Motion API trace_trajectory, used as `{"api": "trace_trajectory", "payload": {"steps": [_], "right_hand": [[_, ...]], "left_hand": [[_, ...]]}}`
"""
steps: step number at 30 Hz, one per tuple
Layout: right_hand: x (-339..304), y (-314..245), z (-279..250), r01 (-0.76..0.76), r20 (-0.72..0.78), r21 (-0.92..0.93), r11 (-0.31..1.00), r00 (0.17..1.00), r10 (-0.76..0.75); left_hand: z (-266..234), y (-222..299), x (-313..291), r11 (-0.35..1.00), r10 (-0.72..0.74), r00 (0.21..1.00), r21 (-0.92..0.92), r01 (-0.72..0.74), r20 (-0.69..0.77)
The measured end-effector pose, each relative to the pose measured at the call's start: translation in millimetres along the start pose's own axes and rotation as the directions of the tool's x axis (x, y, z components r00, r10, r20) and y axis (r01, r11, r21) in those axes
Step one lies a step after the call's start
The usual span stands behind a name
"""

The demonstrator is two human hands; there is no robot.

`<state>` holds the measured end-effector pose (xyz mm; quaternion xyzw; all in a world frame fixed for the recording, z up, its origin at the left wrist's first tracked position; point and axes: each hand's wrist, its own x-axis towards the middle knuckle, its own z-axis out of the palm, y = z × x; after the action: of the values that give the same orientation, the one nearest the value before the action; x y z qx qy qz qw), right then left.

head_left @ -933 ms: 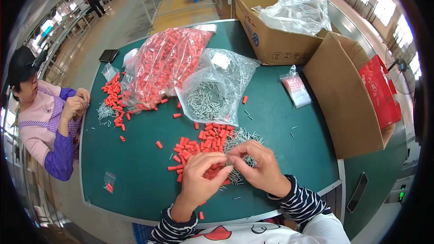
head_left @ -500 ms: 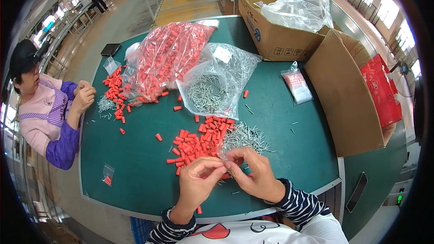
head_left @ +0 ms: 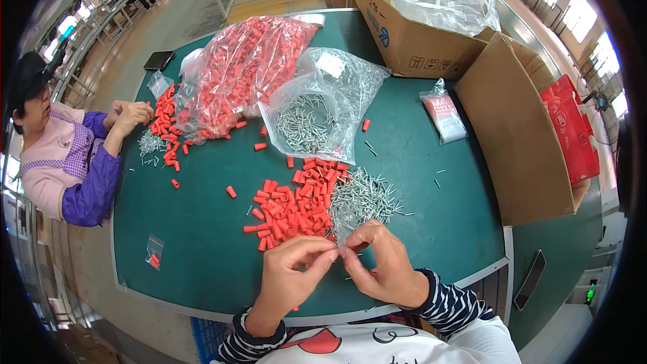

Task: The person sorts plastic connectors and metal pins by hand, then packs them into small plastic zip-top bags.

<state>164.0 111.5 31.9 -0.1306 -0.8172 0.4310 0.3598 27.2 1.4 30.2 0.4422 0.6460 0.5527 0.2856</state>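
At lower centre of the frame, the left hand point(head_left: 286, 276) and right hand point(head_left: 381, 266) meet fingertip to fingertip, both pinched nearly closed on a small clear bag point(head_left: 342, 239) held just above the desk point(head_left: 202, 256). Keep the bag mouth spread and upright, directly below the red plugs point(head_left: 296, 205) and screws point(head_left: 364, 195), to prevent spillage.

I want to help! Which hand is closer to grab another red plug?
Probably the left hand: the red plugs lie just ahead of it, while the right hand sits nearer the screws.
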Motion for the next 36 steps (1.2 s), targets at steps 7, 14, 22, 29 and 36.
{"api": "trace_trajectory", "payload": {"steps": [7,14,22,29,36], "right_hand": [[-3.8,0.4,0.4,-0.077,0.056,0.043,0.996,0.996,0.075],[-5.6,2.3,-1.3,0.033,0.103,-0.087,0.996,0.994,-0.024],[-12.6,-9.2,-14.2,0.132,0.367,-0.388,0.912,0.93,0.022],[-10.4,-19.0,-39.7,0.157,0.459,-0.284,0.946,0.889,-0.01],[-17.2,-18.1,-41.5,0.113,0.535,-0.21,0.971,0.845,0.018]], "left_hand": [[4.4,0.1,-1.0,0.998,0.014,1.0,0.053,-0.015,0.01],[5.4,-2.2,0.4,0.995,0.003,0.988,0.101,0.013,-0.157],[2.9,2.2,-5.9,0.96,0.086,0.996,0.267,-0.079,-0.015],[-5.7,11.7,-3.0,0.94,0.229,0.963,0.225,-0.256,0.142],[-6.3,-0.2,-8.3,0.95,0.187,0.914,0.171,-0.262,0.36]]}}
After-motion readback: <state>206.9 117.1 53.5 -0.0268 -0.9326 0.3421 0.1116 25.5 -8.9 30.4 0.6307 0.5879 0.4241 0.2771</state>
